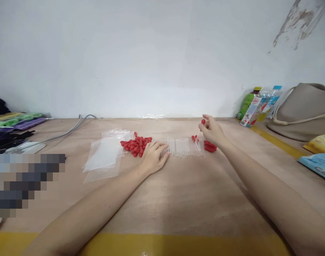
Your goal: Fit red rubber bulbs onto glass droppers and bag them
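My right hand (211, 129) is pinched around a dropper, a thin clear tube with a red rubber bulb (203, 121) at its top. The tube slants down to the left above a row of thin clear tubes (181, 147) lying side by side on the table. My left hand (154, 156) rests palm down with its fingers loosely stretched at the left end of that row. Beside its fingers is a pile of red rubber bulbs (137, 145), partly covered by the hand. More red pieces (210, 146) lie at the row's right end, below my right hand.
Clear zip bags (102, 154) lie left of the red pile. A grey cable (71, 129) and dark items are farther left. Bottles (251, 106), a grey drawstring bag (303, 110) and blue and yellow packets (318, 165) stand or lie at the right. A wall closes the back.
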{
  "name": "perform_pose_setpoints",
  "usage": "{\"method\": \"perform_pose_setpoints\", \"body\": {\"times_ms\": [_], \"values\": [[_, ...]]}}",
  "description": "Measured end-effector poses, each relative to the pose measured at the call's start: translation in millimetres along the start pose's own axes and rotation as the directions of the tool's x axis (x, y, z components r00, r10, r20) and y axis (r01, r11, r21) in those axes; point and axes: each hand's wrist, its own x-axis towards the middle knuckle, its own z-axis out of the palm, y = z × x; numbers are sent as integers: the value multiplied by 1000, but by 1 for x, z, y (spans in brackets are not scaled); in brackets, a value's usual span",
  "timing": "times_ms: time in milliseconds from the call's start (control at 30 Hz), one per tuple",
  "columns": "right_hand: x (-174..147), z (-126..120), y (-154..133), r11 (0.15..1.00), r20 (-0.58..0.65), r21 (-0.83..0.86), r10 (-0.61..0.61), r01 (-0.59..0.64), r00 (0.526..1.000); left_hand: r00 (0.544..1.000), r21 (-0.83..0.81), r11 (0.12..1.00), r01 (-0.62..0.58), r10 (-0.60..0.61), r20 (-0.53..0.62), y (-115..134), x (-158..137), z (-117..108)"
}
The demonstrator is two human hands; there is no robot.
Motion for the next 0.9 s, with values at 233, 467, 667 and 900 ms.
{"method": "perform_pose_setpoints", "body": {"times_ms": [233, 467, 667, 900], "values": [[7, 2, 37, 855, 184, -511, 205, -85, 961, 996, 125, 990, 72, -79, 51, 2, -2, 0], [5, 0, 37, 806, 164, -585, 227, -90, 960, 993, 163, 982, 92, -103, 61, 2, -2, -1], [12, -35, 49, 807, 77, -568, 247, -161, 966, 993, 171, 980, 106, -112, 26, 2, -3, 1], [10, -37, 75, 907, 330, -377, 322, -189, 887, 984, 241, 955, 173, -179, 1, -7, 11, 1]]}}
